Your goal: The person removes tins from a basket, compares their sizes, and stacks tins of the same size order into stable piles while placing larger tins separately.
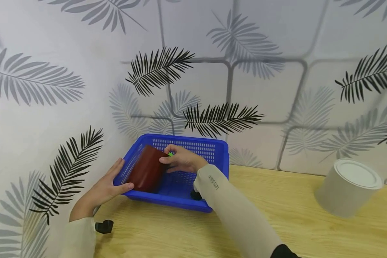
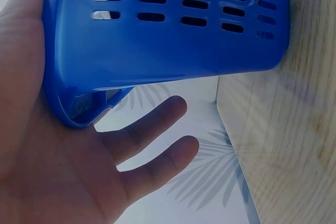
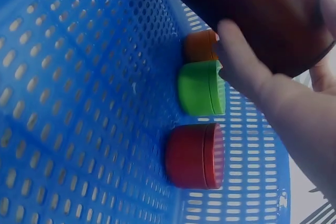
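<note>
A dark red cylindrical container point(image 1: 146, 170) point(image 3: 257, 14) leans tilted inside the left part of a blue perforated basket point(image 1: 174, 202) point(image 2: 157, 51). My right hand point(image 1: 184, 160) point(image 3: 278, 93) pinches the container's upper right edge, thumb on the near side. At the basket's left corner, my left hand point(image 1: 100, 190) point(image 2: 63, 166) holds the rim, its thumb over the front; two fingers stretch out free in the left wrist view. Small lidded pots, orange point(image 3: 198, 45), green point(image 3: 198, 87) and red point(image 3: 189, 156), sit in the basket against one wall.
A light grey lidded canister point(image 1: 346, 193) stands on the wooden table point(image 1: 154, 236) at the right. Leaf-patterned wall covering point(image 1: 261, 89) rises behind and to the left of the basket, close to its back and left sides.
</note>
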Action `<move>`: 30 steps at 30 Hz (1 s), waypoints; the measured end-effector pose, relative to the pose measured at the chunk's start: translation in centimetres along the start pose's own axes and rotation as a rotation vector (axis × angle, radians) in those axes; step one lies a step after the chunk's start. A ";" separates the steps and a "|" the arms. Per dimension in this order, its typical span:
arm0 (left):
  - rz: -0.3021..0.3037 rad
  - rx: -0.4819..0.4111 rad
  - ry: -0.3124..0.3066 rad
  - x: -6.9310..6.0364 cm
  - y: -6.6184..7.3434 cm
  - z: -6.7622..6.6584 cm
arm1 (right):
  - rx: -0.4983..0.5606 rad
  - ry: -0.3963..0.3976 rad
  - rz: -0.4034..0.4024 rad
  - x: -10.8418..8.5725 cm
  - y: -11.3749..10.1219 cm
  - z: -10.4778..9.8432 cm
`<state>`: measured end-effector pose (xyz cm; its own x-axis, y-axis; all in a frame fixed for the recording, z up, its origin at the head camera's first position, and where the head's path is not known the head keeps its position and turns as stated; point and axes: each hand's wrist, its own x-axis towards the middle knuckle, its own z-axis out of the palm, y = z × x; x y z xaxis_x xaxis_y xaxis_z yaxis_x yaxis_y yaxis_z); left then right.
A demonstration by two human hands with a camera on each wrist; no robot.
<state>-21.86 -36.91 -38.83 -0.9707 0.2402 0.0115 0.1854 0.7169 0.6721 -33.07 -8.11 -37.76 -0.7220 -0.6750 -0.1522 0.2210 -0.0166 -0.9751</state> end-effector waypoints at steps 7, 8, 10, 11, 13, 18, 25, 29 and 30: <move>0.005 -0.031 -0.004 -0.1 0.2 0.0 | -0.142 0.074 -0.074 -0.2 0.2 0.8; 0.006 -0.029 -0.002 0.0 0.2 0.1 | -0.166 0.078 -0.096 -0.3 0.1 1.0; 0.007 -0.025 0.002 0.1 0.3 0.2 | -0.222 0.087 -0.145 -0.4 -0.1 1.2; 0.005 -0.021 0.003 0.1 0.4 0.2 | -0.247 0.089 -0.169 -0.6 -0.3 1.3; 0.003 -0.016 0.002 0.3 0.5 0.3 | -0.300 0.099 -0.205 -1.1 -0.8 1.4; 0.005 -0.015 -0.004 0.5 0.7 0.4 | -0.352 0.161 -0.261 -2.5 -2.7 1.2; 0.015 0.003 -0.001 0.2 0.4 -0.1 | -0.242 0.198 -0.323 -5.1 -5.3 0.5; 0.010 -0.005 -0.004 0.1 0.2 -0.1 | -0.199 0.204 -0.355 -6.5 -5.7 0.1; 0.007 -0.004 -0.004 0.1 0.2 -0.1 | -0.197 0.206 -0.356 -6.9 -5.7 -0.1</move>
<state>-21.91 -36.80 -38.66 -0.9686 0.2484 0.0132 0.1919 0.7126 0.6749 -29.40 -3.28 -31.21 -0.8505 -0.4911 0.1882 -0.1786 -0.0668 -0.9817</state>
